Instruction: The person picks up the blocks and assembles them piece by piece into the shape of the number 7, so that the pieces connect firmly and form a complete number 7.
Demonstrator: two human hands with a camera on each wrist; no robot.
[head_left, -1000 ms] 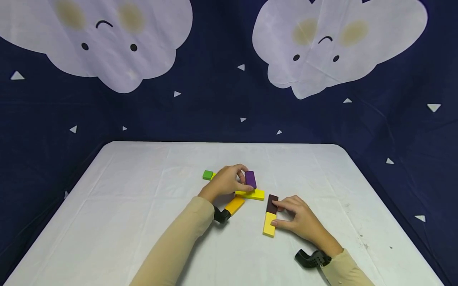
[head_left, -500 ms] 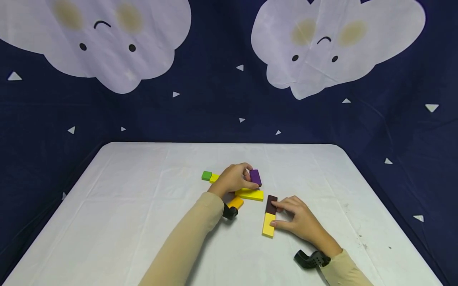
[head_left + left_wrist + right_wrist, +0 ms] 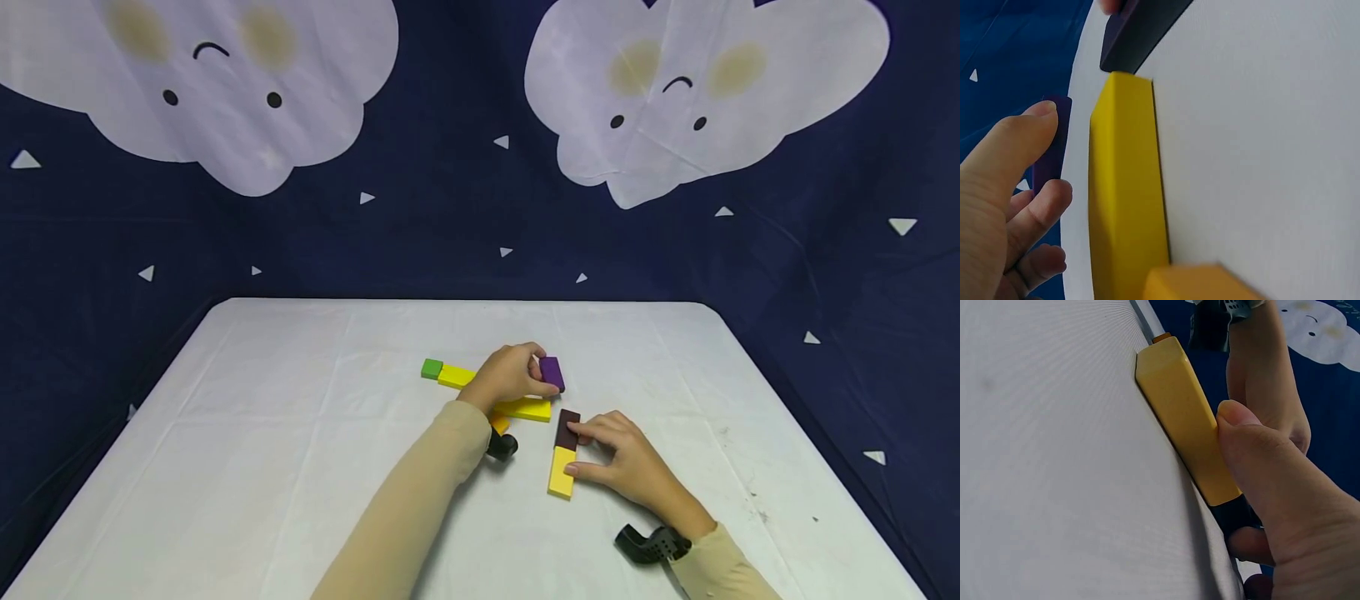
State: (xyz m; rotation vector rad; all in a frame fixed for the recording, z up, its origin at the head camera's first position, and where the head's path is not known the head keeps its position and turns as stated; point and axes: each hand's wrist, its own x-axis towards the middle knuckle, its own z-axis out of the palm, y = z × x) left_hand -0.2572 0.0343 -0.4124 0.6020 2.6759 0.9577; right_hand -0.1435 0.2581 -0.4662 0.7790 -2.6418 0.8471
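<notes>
My left hand pinches a purple block between thumb and fingers, beyond the far end of a yellow block. The left wrist view shows the thumb on one end of the purple block and a finger at the other. My right hand rests beside two blocks lying end to end. Its index fingertip touches the dark brown block, while the thumb lies against the pale yellow block, as the right wrist view also shows.
Partly behind the left wrist lies an orange block. To the left, a green block meets another yellow block. All lie on a white-covered table, with a dark blue cloud-patterned cloth behind.
My left hand has carried the purple block to the right, uncovering more of the yellow block beside the green one and covering more of the orange block. My right hand has stayed in place.
</notes>
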